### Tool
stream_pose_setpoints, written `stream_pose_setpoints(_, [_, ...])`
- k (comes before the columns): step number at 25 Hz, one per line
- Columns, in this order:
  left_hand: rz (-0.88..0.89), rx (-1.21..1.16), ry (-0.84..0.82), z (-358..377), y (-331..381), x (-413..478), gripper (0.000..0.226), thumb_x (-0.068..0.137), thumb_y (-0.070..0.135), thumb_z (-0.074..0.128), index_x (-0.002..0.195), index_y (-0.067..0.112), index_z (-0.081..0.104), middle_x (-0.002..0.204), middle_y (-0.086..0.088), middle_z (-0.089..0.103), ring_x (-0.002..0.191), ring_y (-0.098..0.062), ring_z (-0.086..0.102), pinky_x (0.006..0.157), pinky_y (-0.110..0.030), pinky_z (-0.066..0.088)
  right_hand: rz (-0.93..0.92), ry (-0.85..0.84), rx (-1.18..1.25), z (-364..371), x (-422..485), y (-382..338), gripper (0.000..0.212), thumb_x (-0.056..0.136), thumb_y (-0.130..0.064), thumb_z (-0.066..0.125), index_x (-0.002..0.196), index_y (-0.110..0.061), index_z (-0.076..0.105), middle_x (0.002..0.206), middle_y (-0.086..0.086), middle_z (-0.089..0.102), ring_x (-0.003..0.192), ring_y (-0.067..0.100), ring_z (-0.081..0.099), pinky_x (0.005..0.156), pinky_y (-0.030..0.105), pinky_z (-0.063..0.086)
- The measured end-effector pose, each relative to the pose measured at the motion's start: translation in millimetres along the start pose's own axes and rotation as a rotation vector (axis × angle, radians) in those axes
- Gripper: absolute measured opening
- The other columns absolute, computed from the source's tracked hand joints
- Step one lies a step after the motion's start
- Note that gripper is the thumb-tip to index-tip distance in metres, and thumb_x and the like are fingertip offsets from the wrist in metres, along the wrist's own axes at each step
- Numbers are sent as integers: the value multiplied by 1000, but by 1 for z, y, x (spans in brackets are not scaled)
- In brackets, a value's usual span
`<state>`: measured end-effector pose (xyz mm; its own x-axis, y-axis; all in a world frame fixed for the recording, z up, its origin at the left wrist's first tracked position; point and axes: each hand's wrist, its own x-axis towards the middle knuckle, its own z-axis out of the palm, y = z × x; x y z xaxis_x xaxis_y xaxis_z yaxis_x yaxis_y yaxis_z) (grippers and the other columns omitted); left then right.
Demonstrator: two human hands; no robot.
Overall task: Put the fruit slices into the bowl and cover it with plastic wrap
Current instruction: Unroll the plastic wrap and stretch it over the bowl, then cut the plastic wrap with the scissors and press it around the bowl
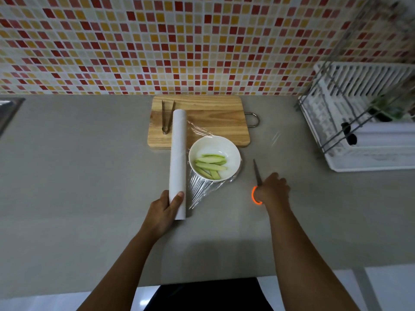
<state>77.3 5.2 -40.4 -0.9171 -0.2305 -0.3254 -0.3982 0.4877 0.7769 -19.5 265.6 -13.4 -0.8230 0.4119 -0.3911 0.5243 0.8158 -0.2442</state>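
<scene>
A white bowl [214,158] on the grey counter holds several pale green fruit slices [210,166]. Clear plastic wrap [199,187] stretches from a long white roll [177,162] across the bowl. The roll lies just left of the bowl, its far end on the cutting board. My left hand [165,208] grips the roll's near end. My right hand [271,188], right of the bowl, holds scissors [257,173] with orange handle loops; the blades look closed and point away from me.
A wooden cutting board [208,113] with a metal handle lies behind the bowl, with metal tongs [167,117] on its left part. A white dish rack [368,122] stands at the right. A sink edge [9,108] shows at far left. The tiled wall runs behind.
</scene>
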Motion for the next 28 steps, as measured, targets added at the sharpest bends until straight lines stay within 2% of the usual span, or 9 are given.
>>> stream_pose_setpoints(5, [-4,-31,12,1,0,-1,31,94,48,44,91,19,55,80,7,61,74,-2,56,57,-17,37,-59,31,24,6,-3,15,38,90,-25,53,114,5,48,123,29,53,117,41,50,93,40,41])
stream_pose_setpoints(9, [1,-45,8,1,-2,-1,33,95,49,43,97,18,56,84,5,61,78,-2,56,60,-18,40,-103,122,-22,15,-12,17,35,91,-28,49,105,3,54,113,26,61,109,41,56,88,41,43])
stream_pose_setpoints(12, [-2,-48,0,1,-3,-1,35,95,49,42,97,17,56,85,2,61,78,-6,57,60,-20,41,-63,180,37,19,-18,14,36,86,-31,53,99,2,59,106,26,64,105,41,57,84,41,46])
stream_pose_setpoints(15, [1,-32,-3,0,-2,0,37,95,50,42,96,16,56,84,2,61,77,-12,58,61,-22,41,-58,176,68,20,-15,15,36,85,-29,54,98,3,60,106,27,64,103,41,59,83,41,47])
stream_pose_setpoints(20, [-8,-51,-4,0,-1,-3,38,94,52,41,91,17,56,82,4,62,75,-9,58,58,-24,40,-105,134,115,17,-14,20,34,90,-23,52,104,8,53,109,31,62,106,42,57,85,42,42])
stream_pose_setpoints(22, [-9,-43,-3,0,0,-3,39,94,52,41,93,16,56,83,3,62,76,-9,58,59,-23,40,-210,181,257,15,-23,15,30,91,-21,51,105,6,52,104,28,64,101,42,59,81,41,42])
stream_pose_setpoints(24, [-18,-37,-1,0,0,-3,37,94,52,40,92,17,54,82,3,61,75,-10,57,58,-23,39,-340,171,504,16,-41,10,23,90,-19,52,108,-4,53,94,15,69,90,33,63,73,32,42])
stream_pose_setpoints(26, [-25,-34,-3,0,2,-4,37,94,52,40,90,18,53,82,1,60,74,-14,56,59,-25,38,-419,42,703,18,-64,6,24,89,-19,54,112,-16,53,87,2,68,79,20,62,66,21,38])
stream_pose_setpoints(28, [-31,-27,-1,-1,2,-6,38,94,54,39,89,18,53,83,0,61,76,-17,56,60,-26,39,-451,-188,859,26,-85,1,25,88,-16,56,110,-27,52,85,-5,65,72,4,60,64,16,40])
